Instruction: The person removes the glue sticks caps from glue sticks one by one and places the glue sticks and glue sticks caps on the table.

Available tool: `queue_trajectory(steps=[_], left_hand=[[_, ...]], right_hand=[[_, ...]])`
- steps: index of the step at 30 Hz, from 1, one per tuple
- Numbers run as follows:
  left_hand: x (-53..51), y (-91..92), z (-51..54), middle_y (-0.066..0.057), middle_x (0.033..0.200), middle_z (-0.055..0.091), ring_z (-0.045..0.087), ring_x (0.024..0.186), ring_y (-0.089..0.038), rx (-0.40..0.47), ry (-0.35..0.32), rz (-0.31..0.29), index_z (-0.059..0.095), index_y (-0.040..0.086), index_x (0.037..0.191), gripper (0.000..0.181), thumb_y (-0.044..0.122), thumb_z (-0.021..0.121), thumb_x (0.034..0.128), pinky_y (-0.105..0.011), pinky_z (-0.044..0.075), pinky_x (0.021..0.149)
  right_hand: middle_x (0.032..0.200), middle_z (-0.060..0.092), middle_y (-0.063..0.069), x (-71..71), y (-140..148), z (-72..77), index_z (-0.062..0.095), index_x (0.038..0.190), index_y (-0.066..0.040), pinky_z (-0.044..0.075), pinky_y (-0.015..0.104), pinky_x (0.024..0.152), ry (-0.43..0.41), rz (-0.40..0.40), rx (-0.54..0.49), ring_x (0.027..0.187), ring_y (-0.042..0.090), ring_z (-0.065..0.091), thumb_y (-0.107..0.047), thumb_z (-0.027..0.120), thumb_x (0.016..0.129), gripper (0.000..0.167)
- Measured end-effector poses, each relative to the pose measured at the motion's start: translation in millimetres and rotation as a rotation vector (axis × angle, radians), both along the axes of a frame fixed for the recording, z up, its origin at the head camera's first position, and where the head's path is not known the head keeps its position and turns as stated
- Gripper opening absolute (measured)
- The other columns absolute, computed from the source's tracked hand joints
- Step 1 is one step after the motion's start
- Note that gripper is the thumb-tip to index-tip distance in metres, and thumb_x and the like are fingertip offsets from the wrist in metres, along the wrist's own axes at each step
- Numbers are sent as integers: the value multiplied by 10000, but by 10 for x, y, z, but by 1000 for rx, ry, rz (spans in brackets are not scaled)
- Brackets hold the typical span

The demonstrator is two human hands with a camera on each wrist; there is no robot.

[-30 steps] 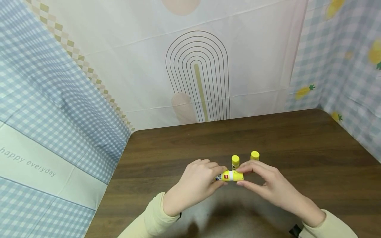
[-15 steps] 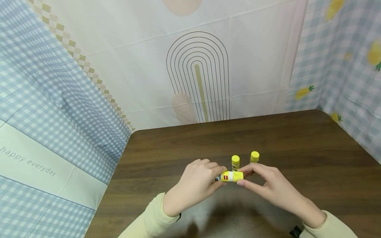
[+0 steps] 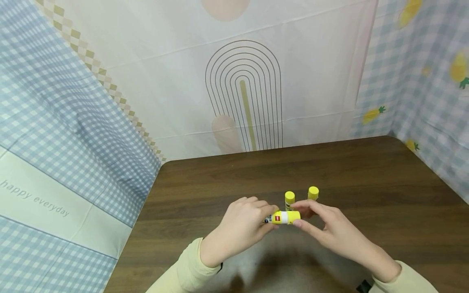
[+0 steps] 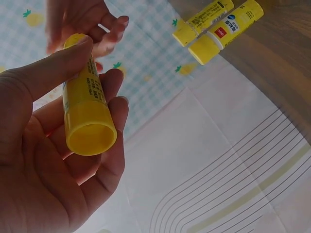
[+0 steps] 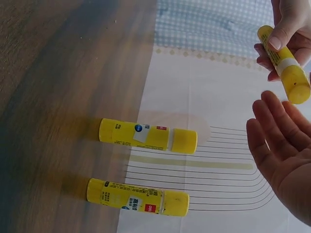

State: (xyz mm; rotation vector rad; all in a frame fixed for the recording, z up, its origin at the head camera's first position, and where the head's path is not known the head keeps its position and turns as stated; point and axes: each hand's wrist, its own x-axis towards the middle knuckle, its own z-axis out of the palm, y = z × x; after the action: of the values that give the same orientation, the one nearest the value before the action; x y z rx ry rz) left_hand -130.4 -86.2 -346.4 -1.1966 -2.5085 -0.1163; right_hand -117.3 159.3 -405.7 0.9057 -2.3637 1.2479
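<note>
steadying a lower-centre yellow plastic glue stick [image 3: 284,217], the curled left hand [image 3: 246,219] likely needed the empty, parted-fingered right hand [image 3: 336,228] to pinch.

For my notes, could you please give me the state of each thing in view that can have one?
Yellow cylindrical held glue stick: sideways, yellow cap on, white band showing; full seating unclear.
Left yellow cylindrical glue stick on the brown wood-grain table: upright, capped.
Right yellow cylindrical glue stick: upright, capped.
Bare left hand: gripping the held glue stick.
Bare right hand: loosely curved beside the yellow cap; contact unclear.
</note>
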Motion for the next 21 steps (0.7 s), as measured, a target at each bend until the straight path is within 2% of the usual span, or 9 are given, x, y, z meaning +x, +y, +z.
queue_trajectory(steps=[4,16,21], left_hand=[[8,-1,3,148,918,711,572,748,-69,4,-7,-3,766,218,1068,322,361,865,797,-192,398,631],[16,12,-9,142,927,714,567,747,-62,-15,-19,-8,769,214,1072,317,364,858,807,-182,389,624],[11,13,-25,145,925,714,571,742,-61,-16,-21,-15,770,211,1069,314,364,856,808,-175,378,616]], right_hand=[[984,689,-165,4,-8,7,673,1140,-241,528,250,689,-13,12,-16,847,32,642,-75,786,873,334],[1018,685,-109,12,21,-67,670,1173,-213,475,151,765,87,29,-69,857,73,626,13,844,771,494],[1023,677,-110,48,71,-83,673,1174,-216,470,142,772,100,-5,-58,858,69,625,28,849,754,517]])
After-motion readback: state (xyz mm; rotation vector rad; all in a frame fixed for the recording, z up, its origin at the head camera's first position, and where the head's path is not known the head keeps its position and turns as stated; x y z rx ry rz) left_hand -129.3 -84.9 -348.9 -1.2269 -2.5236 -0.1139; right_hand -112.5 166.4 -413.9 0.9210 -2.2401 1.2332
